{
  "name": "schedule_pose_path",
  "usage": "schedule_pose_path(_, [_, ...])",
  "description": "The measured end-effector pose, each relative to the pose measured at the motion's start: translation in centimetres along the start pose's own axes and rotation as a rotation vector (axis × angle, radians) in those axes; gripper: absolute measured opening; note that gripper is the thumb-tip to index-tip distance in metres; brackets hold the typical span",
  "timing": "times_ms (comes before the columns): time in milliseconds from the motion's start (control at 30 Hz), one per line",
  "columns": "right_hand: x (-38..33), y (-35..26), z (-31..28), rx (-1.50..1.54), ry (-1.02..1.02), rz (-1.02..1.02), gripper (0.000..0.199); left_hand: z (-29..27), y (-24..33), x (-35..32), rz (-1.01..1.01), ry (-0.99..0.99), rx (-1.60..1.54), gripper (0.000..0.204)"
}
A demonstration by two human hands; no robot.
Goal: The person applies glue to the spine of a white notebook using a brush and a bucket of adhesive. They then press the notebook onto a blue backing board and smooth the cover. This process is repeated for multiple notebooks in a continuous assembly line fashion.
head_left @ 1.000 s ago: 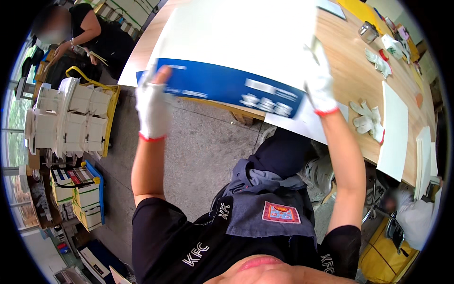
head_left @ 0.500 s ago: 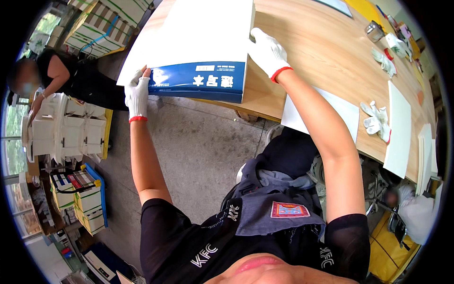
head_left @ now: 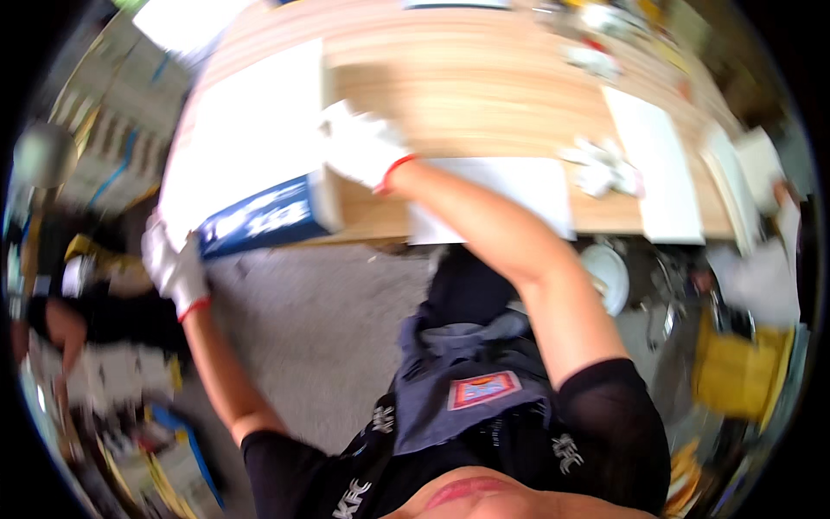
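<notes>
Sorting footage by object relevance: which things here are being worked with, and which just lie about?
In hand:
left hand and right hand on the white and blue box

Lying about:
white sheet
spare gloves
white panel
all on the wooden table

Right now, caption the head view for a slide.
Two gloved hands, left hand and right hand, grip a white-and-blue flat box on a wooden table.

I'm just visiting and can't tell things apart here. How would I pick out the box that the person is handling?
Start at the long wooden table. At its left end lies a big flat white box, between the left hand and right hand, both gloved. Unlike the plain white sheets further right, it has a dark blue side with white lettering.
</notes>
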State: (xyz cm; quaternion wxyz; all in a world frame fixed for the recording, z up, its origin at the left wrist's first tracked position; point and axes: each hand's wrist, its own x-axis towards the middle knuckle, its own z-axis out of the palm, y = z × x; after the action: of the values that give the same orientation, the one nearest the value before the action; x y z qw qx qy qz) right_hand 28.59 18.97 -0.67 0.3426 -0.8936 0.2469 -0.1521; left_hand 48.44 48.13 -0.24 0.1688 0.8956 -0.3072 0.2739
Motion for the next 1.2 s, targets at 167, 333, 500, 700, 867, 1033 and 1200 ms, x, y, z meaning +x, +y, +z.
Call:
schedule_pose_path(167, [-10.9,4.4,-4.1,0.182,-0.125,-0.178,0.043,1.1,15.5,-4.7,0.278,0.156,-0.737,0.057])
schedule_pose_path(333, [-24.4,9.7,-10.5,0.174,-0.507,0.032,0.043,-0.8,34.5,-13.3,0.114,-0.751,-1.626,0.056])
schedule_pose_path(500, [-34.2,14.2,-14.2,0.161,-0.232,0.278,0.041,1.9,53.8,-18.9,-0.408,-1.896,-1.762,0.075])
schedule_pose_path(700, [-42.2,18.9,-14.2,0.356,-0.088,0.422,0.042,7.1,65.5,-23.3,-1.062,-1.837,-1.591,0.06])
schedule_pose_path(867, [-46.5,25.0,-17.2,0.758,0.139,0.578,0.038,5.6,68.3,-21.6,-0.691,-1.741,-1.507,0.033])
schedule_pose_path(1033, [-48.4,36.5,-22.5,0.606,0.576,0.695,0.038,5.4,70.9,-19.7,-0.406,-1.543,-1.341,0.028])
schedule_pose_path(1200, [-48.7,42.0,-28.5,1.394,0.752,0.623,0.057,6.2,66.7,-12.5,-0.266,-1.671,-1.438,0.019])
